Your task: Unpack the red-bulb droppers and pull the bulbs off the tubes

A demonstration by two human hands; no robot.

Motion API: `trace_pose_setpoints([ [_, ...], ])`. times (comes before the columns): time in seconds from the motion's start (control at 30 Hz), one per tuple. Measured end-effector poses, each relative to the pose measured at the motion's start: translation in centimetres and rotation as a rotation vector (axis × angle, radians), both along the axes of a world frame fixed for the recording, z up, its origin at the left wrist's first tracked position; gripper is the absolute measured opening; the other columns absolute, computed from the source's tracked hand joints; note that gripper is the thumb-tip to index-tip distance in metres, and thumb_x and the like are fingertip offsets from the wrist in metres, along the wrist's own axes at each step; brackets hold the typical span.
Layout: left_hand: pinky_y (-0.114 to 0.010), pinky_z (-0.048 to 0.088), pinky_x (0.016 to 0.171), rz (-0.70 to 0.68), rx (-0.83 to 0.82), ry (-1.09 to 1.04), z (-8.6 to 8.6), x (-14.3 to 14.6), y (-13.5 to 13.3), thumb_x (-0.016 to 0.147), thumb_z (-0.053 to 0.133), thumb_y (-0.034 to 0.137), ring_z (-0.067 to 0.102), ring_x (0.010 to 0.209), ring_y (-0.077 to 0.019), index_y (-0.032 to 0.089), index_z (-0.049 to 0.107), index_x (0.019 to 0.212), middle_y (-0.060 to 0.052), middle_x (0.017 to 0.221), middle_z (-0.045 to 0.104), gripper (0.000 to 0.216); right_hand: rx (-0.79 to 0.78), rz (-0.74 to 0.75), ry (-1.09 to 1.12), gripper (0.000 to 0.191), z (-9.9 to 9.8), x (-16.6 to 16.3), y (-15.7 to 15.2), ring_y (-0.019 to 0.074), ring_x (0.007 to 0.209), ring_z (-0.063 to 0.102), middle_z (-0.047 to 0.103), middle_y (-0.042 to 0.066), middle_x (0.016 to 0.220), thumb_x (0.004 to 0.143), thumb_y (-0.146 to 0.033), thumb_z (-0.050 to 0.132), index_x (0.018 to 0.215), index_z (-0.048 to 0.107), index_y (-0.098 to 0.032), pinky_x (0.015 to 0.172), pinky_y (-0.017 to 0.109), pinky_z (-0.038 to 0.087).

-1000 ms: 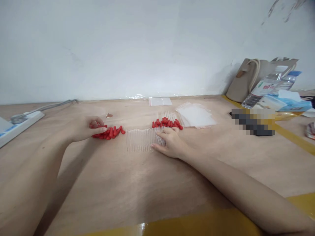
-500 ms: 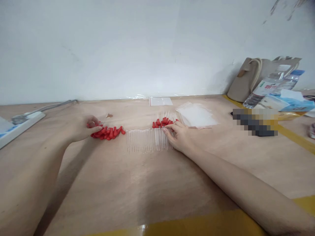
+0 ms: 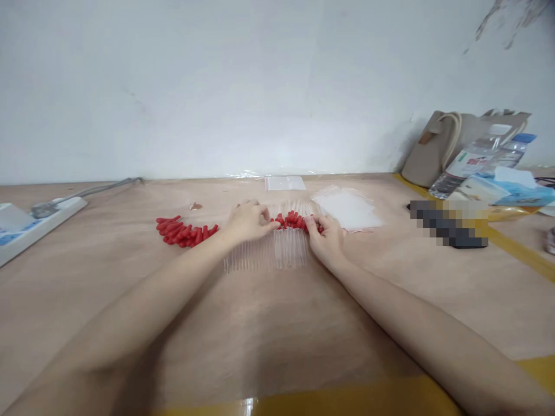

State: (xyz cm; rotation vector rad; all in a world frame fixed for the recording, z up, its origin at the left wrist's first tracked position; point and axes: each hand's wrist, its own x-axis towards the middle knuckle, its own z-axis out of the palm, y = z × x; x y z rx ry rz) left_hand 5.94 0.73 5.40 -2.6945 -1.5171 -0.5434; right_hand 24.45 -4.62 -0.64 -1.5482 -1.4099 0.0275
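Observation:
My left hand (image 3: 251, 221) reaches in over the middle of the table, its thumb and finger pinched on a red rubber bulb (image 3: 274, 223). Facing it, my right hand (image 3: 327, 238) has thumb and fingers closed at the right end of a row of red rubber bulbs (image 3: 292, 219), with red showing between them. Below the bulbs lie clear thin tubes (image 3: 290, 249) side by side, and more clear tubes (image 3: 249, 256) run on to the left, partly under my left wrist. A loose pile of red rubber bulbs (image 3: 184, 234) rests left of my left hand.
Behind my right hand lies a stack of clear plastic bags (image 3: 347, 208), with a single bag (image 3: 285, 183) near the wall. At left is a power strip (image 3: 43, 231) with a grey cable. To the right are a blurred dark object (image 3: 451, 228), a tissue pack (image 3: 498, 188), bottles (image 3: 466, 162) and a bag (image 3: 427, 147).
My left hand has moved right from the loose red pile to the row at the middle. My right hand stays near the row, its fingers shifted slightly onto the bulbs.

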Motion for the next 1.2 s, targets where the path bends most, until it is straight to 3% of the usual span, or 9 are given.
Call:
trace_pose_setpoints([
  [0.13, -0.035, 0.04, 0.07, -0.001, -0.085, 0.038, -0.9, 2.4, 1.6, 0.066, 0.056, 0.058, 0.056, 0.076, -0.0237, 0.018, 0.061, 0.067, -0.007, 0.077, 0.06, 0.04, -0.015, -0.006, -0.025, 0.033, 0.2, -0.1, -0.1, 0.0183, 0.071, 0.048, 0.057, 0.003, 0.066, 0.084, -0.042, 0.043, 0.071, 0.064, -0.02, 0.067, 0.032, 0.031],
  [0.33, -0.029, 0.038, 0.06, 0.074, -0.231, -0.181, -1.3, 1.8, 2.7, 0.077, 0.046, 0.049, 0.054, 0.057, -0.0168, 0.019, 0.061, 0.066, -0.001, 0.06, 0.06, 0.035, -0.066, -0.016, -0.105, 0.03, 0.7, -0.5, -0.7, 0.0199, 0.078, 0.05, 0.057, 0.004, 0.069, 0.085, -0.039, 0.043, 0.074, 0.064, -0.021, 0.074, 0.036, 0.032],
  [0.47, -0.03, 0.04, 0.071, 0.076, -0.083, -0.255, -1.2, -0.4, 0.5, 0.084, 0.038, 0.043, 0.056, 0.078, -0.0187, 0.017, 0.061, 0.076, -0.004, 0.078, 0.062, 0.036, 0.024, -0.005, -0.112, 0.028, 0.6, -0.5, -0.7, 0.021, 0.086, 0.051, 0.057, 0.008, 0.089, 0.082, -0.039, 0.046, 0.095, 0.063, -0.02, 0.078, 0.038, 0.035],
  [0.57, -0.033, 0.037, 0.08, -0.086, 0.136, -0.234, -1.4, -2.9, -2.5, 0.083, 0.046, 0.041, 0.053, 0.089, -0.0194, 0.019, 0.062, 0.087, -0.004, 0.087, 0.061, 0.028, 0.148, 0.054, -0.203, 0.041, 0.5, -0.4, -0.8, 0.0215, 0.097, 0.05, 0.048, 0.011, 0.119, 0.081, -0.043, 0.048, 0.115, 0.053, -0.021, 0.084, 0.038, 0.034],
  [0.67, -0.035, 0.034, 0.081, -0.148, 0.293, -0.152, -2.2, -4.8, -4.7, 0.083, 0.05, 0.037, 0.051, 0.091, -0.02, 0.021, 0.062, 0.092, -0.004, 0.089, 0.061, 0.022, 0.216, 0.132, -0.407, 0.048, 0.8, -0.5, -1.3, 0.0227, 0.11, 0.044, 0.041, 0.009, 0.131, 0.083, -0.048, 0.045, 0.125, 0.045, -0.025, 0.091, 0.04, 0.027],
  [0.77, -0.036, 0.033, 0.079, -0.161, 0.393, -0.128, -3.2, -5.7, -5.5, 0.082, 0.053, 0.034, 0.052, 0.088, -0.02, 0.022, 0.063, 0.092, -0.004, 0.089, 0.063, 0.018, 0.248, 0.203, -0.569, 0.045, 1.1, -0.8, -2.0, 0.0219, 0.109, 0.045, 0.051, 0.008, 0.123, 0.084, -0.048, 0.044, 0.123, 0.048, -0.025, 0.096, 0.042, 0.019],
  [0.87, -0.035, 0.033, 0.077, -0.183, 0.444, -0.152, -3.7, -5.7, -5.4, 0.082, 0.054, 0.031, 0.053, 0.085, -0.0191, 0.022, 0.062, 0.09, -0.004, 0.088, 0.064, 0.015, 0.221, 0.346, -0.668, 0.027, 1.3, -1.2, -2.5, 0.016, 0.092, 0.051, 0.065, 0.0, 0.097, 0.088, -0.04, 0.042, 0.105, 0.06, -0.028, 0.097, 0.041, 0.013],
  [1.1, -0.035, 0.033, 0.08, -0.273, 0.511, -0.164, -3.6, -5.0, -5.8, 0.08, 0.056, 0.029, 0.054, 0.085, -0.0182, 0.021, 0.06, 0.094, -0.003, 0.091, 0.065, 0.017, 0.113, 0.455, -0.62, 0.028, 1.6, -2.2, -3.0, 0.0136, 0.076, 0.049, 0.065, 0.001, 0.079, 0.091, -0.034, 0.037, 0.094, 0.063, -0.023, 0.088, 0.037, 0.017],
  [1.2, -0.036, 0.032, 0.083, -0.341, 0.536, -0.108, -3.5, -4.5, -6.0, 0.082, 0.054, 0.027, 0.054, 0.079, -0.0164, 0.021, 0.06, 0.09, -0.001, 0.083, 0.066, 0.012, 0.051, 0.53, -0.555, 0.029, 1.9, -2.5, -3.2, 0.0122, 0.072, 0.048, 0.063, 0.0, 0.073, 0.091, -0.033, 0.037, 0.083, 0.063, -0.021, 0.082, 0.035, 0.019],
])
